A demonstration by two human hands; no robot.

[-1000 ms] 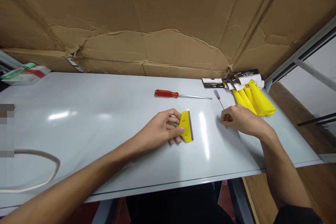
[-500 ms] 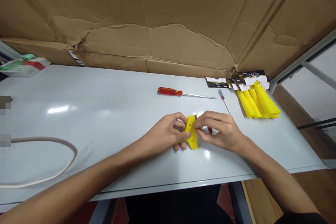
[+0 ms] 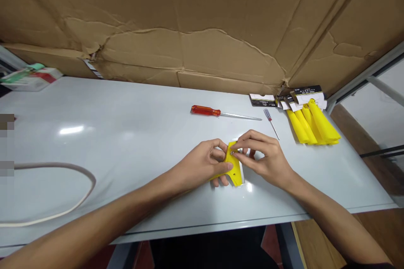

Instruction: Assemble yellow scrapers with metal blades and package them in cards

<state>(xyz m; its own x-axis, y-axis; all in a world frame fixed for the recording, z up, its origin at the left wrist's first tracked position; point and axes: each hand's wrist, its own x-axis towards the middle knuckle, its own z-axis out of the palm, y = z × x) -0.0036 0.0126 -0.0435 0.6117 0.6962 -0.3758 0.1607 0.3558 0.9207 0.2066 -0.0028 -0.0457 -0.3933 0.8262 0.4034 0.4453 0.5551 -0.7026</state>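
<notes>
My left hand (image 3: pixel 203 162) is closed around the handle of a yellow scraper (image 3: pixel 236 168), its thumb pressed on the flat face. The wide head tilts to the right, and a thin pale blade edge shows along its far side. A small dark hole is visible low on the head. Over the upper part of the head, my right hand (image 3: pixel 265 153) pinches a small shiny screw (image 3: pixel 232 152) between thumb and fingertips. Whether the screw sits in a hole I cannot tell, since the fingers cover that spot.
Behind the hands lie a red-handled screwdriver (image 3: pixel 205 111) and a small screwdriver (image 3: pixel 267 114). Several yellow scrapers (image 3: pixel 320 128) with black-and-white cards are at the back right. A white cable (image 3: pixel 85 172) loops at left; a carton (image 3: pixel 47 76) stands back left. Cardboard (image 3: pixel 183 4) walls the rear.
The scraper has shifted slightly right and toward me, turning a little. My right fingertips have moved onto its upper face, where the screw now shows between them.
</notes>
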